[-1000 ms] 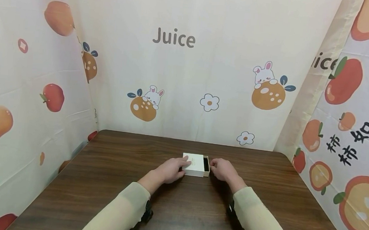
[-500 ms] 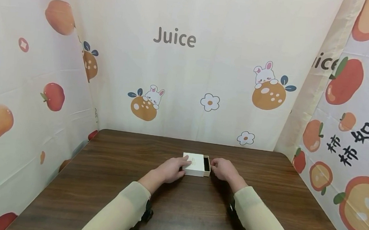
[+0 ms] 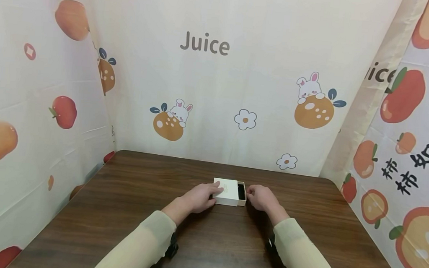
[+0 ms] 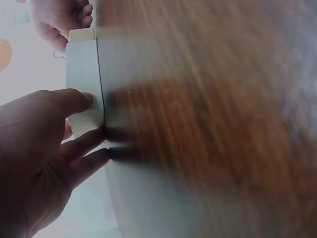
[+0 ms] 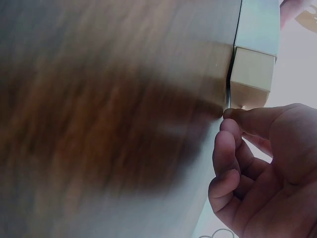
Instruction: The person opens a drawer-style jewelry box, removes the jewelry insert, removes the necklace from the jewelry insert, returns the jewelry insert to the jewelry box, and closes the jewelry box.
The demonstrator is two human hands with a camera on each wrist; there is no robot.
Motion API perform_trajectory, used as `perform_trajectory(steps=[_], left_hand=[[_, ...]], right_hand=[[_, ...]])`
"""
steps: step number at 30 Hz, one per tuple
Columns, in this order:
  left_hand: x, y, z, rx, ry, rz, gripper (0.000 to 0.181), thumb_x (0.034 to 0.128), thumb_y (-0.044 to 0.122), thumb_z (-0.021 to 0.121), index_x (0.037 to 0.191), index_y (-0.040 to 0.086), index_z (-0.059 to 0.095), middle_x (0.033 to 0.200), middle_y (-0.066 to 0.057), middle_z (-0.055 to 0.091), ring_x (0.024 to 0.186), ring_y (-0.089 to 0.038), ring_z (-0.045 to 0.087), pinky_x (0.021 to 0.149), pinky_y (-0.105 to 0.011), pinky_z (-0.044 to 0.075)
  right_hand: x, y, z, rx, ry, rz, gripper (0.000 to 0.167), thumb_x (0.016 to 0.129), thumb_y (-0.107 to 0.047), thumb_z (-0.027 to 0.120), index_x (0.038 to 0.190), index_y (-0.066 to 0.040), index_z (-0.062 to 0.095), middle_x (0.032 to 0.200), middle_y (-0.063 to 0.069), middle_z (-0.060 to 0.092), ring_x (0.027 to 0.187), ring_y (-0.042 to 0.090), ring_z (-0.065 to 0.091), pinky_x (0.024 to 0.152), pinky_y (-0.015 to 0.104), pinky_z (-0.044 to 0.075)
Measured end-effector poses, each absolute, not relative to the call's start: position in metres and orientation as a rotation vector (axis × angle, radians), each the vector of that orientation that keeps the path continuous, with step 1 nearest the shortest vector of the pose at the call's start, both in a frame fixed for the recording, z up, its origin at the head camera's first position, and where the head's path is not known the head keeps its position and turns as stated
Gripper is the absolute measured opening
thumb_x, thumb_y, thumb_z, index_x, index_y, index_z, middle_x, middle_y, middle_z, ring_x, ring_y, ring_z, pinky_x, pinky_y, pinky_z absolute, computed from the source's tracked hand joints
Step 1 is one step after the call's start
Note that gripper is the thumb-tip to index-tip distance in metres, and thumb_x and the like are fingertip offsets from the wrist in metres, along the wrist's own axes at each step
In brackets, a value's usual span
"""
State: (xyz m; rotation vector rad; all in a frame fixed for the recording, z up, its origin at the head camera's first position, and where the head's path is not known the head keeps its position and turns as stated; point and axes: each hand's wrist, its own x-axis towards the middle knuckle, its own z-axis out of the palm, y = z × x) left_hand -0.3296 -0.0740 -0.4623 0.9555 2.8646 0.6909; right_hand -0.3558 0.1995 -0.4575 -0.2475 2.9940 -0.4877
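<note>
Box first: a flat, white, square cardboard box cover [image 3: 231, 190] with small print on top lies flat on the dark brown wood-grain tabletop [image 3: 213, 243], over by the far edge. Everything below is relative to that cover.

A cream cardboard inner tray [image 3: 242, 203] sticks partway out of its right end; the exposed strip of the inside is black.

Left hand [image 3: 200, 198] sits at the cover's left end and grips it: thumb against the near side, fingertips on top. Two more fingers reach down toward the wood just by that end.

Right hand [image 3: 261, 197] is off the cover's right end, at the tray's outer wall. Fingers curled, thumb and forefinger pinching the tray low on that wall. Exact contact is hard to make out from here.

Both forearms, in pale cream long sleeves [image 3: 305, 252], come in from the near side of the cover, one to each side. Beyond the cover hangs a white fabric backdrop [image 3: 207, 78] printed with oranges, rabbits, flowers and the word "Juice".
</note>
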Motion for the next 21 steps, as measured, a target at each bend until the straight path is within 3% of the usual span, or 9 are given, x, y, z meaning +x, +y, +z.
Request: perform_trajectory(steps=[13,21], left_hand=[[-0.328,-0.072,-0.46,0.893,2.878,0.653,0.052,0.11,0.014,0.067,0.161,0.012,0.057,0.174,-0.014,0.044,0.157,-0.033,0.05,0.127,-0.048,0.046],[-0.328,-0.071,-0.46,0.912,2.877,0.663,0.051,0.1097,0.013,0.067,0.16,0.011,0.058,0.174,-0.016,0.044,0.157,-0.034,0.05,0.127,-0.049,0.045]], right_hand=[[-0.355,0.206,-0.456,-0.225,2.993,-0.486,0.012,0.11,-0.019,0.063,0.11,-0.013,0.074,0.103,0.008,0.071,0.088,0.025,0.061,0.081,0.041,0.055],[-0.354,0.213,-0.456,-0.218,2.989,-0.49,0.013,0.11,-0.017,0.062,0.108,-0.012,0.074,0.094,0.006,0.069,0.084,0.024,0.061,0.077,0.039,0.054]])
